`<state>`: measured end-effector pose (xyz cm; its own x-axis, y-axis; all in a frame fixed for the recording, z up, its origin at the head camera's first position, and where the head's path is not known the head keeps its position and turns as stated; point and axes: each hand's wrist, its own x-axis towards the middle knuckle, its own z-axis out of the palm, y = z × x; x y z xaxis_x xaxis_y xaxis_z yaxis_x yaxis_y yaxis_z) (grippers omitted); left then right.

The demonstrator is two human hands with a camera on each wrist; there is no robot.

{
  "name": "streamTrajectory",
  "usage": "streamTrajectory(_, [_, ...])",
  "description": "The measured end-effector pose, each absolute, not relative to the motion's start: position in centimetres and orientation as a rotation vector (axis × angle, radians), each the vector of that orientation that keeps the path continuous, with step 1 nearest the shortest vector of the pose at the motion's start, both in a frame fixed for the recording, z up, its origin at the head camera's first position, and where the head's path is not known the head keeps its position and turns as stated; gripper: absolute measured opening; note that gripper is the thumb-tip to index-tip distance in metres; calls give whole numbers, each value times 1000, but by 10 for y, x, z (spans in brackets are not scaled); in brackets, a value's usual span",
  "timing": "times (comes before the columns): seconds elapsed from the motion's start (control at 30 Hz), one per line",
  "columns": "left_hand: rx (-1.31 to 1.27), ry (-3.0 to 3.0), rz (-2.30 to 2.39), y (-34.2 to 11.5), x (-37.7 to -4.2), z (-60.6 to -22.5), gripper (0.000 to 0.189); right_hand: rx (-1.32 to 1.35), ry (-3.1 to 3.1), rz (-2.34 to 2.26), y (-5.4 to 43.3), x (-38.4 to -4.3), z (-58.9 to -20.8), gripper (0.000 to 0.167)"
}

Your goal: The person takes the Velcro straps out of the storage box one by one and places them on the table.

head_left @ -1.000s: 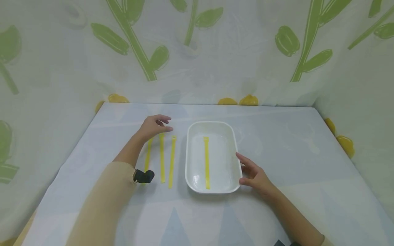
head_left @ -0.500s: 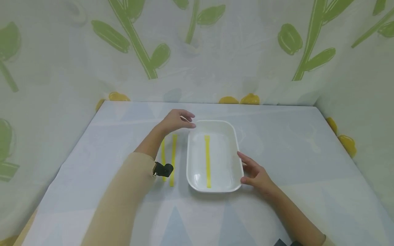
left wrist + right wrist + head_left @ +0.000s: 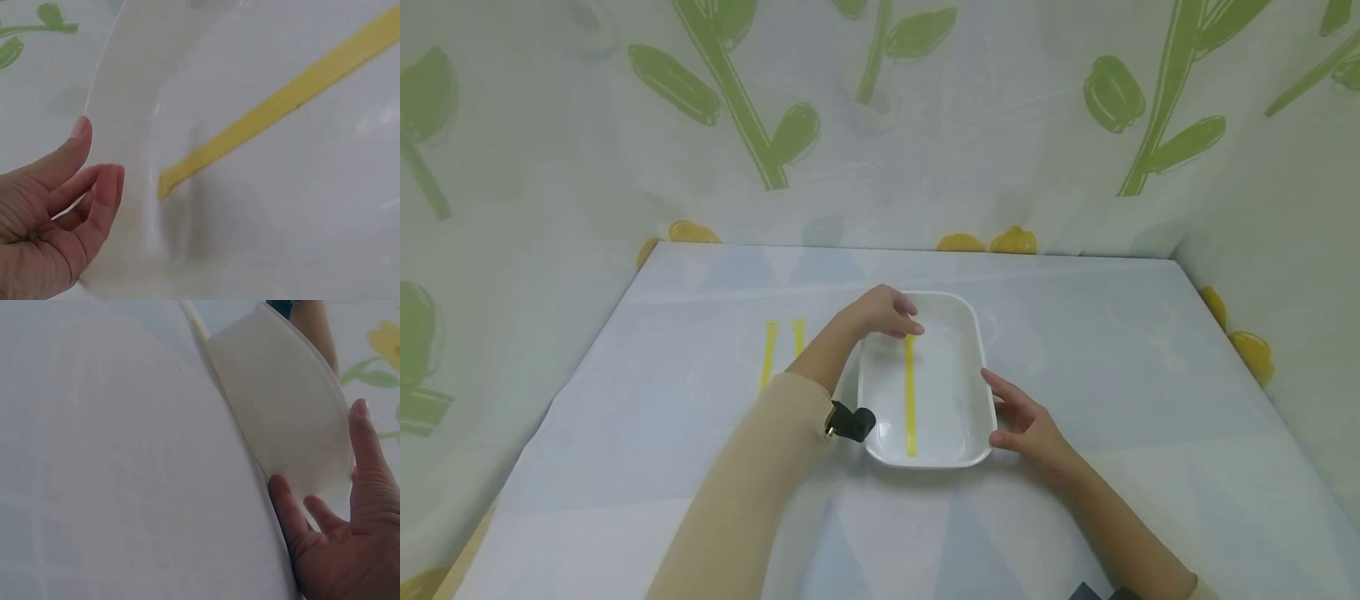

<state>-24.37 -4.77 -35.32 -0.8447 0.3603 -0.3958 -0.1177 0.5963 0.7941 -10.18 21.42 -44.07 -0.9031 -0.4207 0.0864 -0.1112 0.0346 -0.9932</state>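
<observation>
A white rectangular tray (image 3: 951, 383) stands on the table, with one flat yellow strip (image 3: 911, 400) lying lengthwise inside. My left hand (image 3: 883, 312) is over the tray's far left part, close to the strip's far end. In the left wrist view, the fingers of the left hand (image 3: 65, 219) are loosely bent, with a gap between them and the yellow strip (image 3: 250, 125). My right hand (image 3: 1026, 425) rests against the tray's right side. In the right wrist view, its fingertips touch the low part of the tray wall (image 3: 281, 400), with the thumb up by the rim.
Two more yellow strips, a left one (image 3: 768, 354) and a right one (image 3: 799, 335), lie on the table (image 3: 662, 400) left of the tray, partly behind my left forearm. A leaf-patterned cloth wall (image 3: 985, 142) rises behind the table.
My left hand has moved right, from above the strips on the table to over the tray. My right hand has stayed at the tray's side. The forearm now hides part of the table strips.
</observation>
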Motion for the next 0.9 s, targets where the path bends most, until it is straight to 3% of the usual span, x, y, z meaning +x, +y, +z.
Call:
streamTrajectory(0.37, [-232,2326,1324,-19,-238,-381,60,-553,2068,-1966,217,-100,-441,74])
streamTrajectory(0.6, [-134,2652,1052,-19,-229,-392,50,-547,2073,-1953,213,-99,-441,75])
streamTrajectory(0.9, [-17,2689,1038,-20,-224,-397,48,-556,2093,-1946,211,-99,-441,75])
